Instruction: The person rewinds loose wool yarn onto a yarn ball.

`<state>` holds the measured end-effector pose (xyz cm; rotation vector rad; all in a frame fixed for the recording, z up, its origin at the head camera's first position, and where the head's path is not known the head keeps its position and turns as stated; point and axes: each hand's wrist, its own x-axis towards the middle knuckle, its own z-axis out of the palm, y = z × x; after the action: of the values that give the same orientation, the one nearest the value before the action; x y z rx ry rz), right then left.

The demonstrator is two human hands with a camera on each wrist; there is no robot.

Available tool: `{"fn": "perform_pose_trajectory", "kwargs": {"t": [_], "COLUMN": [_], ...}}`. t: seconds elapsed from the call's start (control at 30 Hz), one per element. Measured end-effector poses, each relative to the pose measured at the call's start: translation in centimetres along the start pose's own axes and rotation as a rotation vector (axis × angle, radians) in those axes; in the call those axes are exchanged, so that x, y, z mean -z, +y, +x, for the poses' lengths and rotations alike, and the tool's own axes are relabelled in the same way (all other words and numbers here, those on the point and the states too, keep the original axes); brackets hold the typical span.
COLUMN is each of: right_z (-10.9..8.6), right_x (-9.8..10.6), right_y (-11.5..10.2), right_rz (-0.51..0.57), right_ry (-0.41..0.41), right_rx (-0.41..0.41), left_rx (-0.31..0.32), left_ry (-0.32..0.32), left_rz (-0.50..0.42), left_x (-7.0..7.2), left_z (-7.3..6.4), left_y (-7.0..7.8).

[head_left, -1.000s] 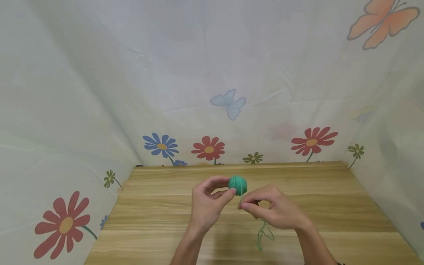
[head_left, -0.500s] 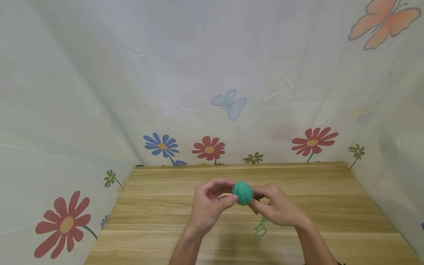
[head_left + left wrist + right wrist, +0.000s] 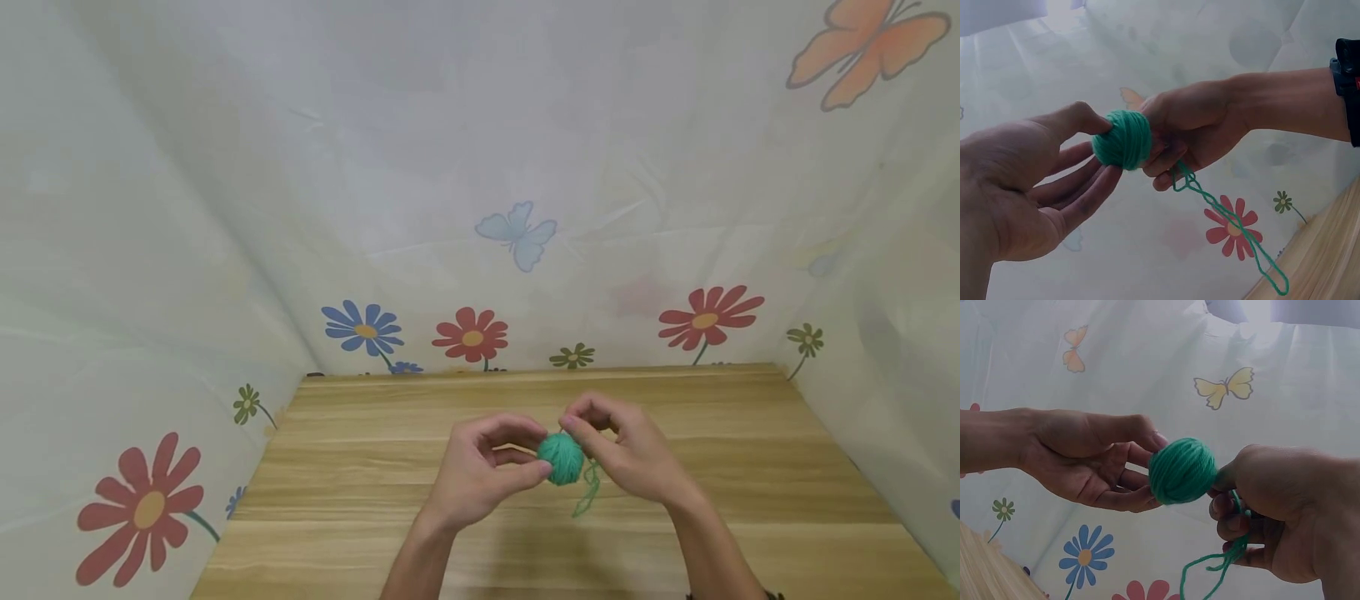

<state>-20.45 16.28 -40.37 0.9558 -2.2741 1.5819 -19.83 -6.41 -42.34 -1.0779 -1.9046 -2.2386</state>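
Note:
A small ball of green yarn (image 3: 561, 458) is held up above the table. My left hand (image 3: 480, 471) pinches it from the left between thumb and fingertips, as the left wrist view also shows with the yarn ball (image 3: 1124, 140). Close against the ball's upper right, my right hand (image 3: 630, 446) pinches the strand of yarn with thumb and forefinger. From under that hand dangles a loose, looped yarn tail (image 3: 587, 492); its loop (image 3: 1244, 231) hangs long in the left wrist view. In the right wrist view the yarn tail (image 3: 1225, 556) passes through the curled lower fingers of my right hand (image 3: 1285, 512).
Below the hands lies a wood-grain table (image 3: 360, 467). Pale curtain walls (image 3: 420, 167) with printed flowers and butterflies enclose it at the back and both sides. A dark band (image 3: 1346, 87) circles the right wrist.
The yarn ball and left hand have shifted right and toward me. My right hand has moved from below the ball, past its right side, to its upper right. The dangling tail hangs shorter.

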Motion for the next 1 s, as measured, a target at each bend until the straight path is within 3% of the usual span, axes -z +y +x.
{"fn": "perform_pose_trajectory", "kwargs": {"t": [0.17, 0.4, 0.63, 0.83, 1.0], "right_z": [0.0, 0.0, 0.3, 0.5, 0.5], "right_x": [0.1, 0.0, -0.3, -0.5, -0.5], "right_y": [-0.1, 0.2, -1.1, -1.4, -1.8], "right_rz": [0.014, 0.053, 0.045, 0.041, 0.038], "right_ry": [0.056, 0.056, -0.033, -0.138, -0.223], "right_rx": [0.034, 0.179, 0.256, 0.328, 0.314], "left_rx": [0.040, 0.056, 0.036, 0.023, 0.019], "left_ry": [0.035, 0.109, 0.197, 0.288, 0.354], "left_rz": [0.116, 0.203, 0.207, 0.212, 0.178], "left_x": [-0.3, -0.7, 0.1, 0.1, 0.2], "left_z": [0.2, 0.3, 0.3, 0.4, 0.4], "left_y": [0.4, 1.2, -0.6, -0.5, -0.3]}}
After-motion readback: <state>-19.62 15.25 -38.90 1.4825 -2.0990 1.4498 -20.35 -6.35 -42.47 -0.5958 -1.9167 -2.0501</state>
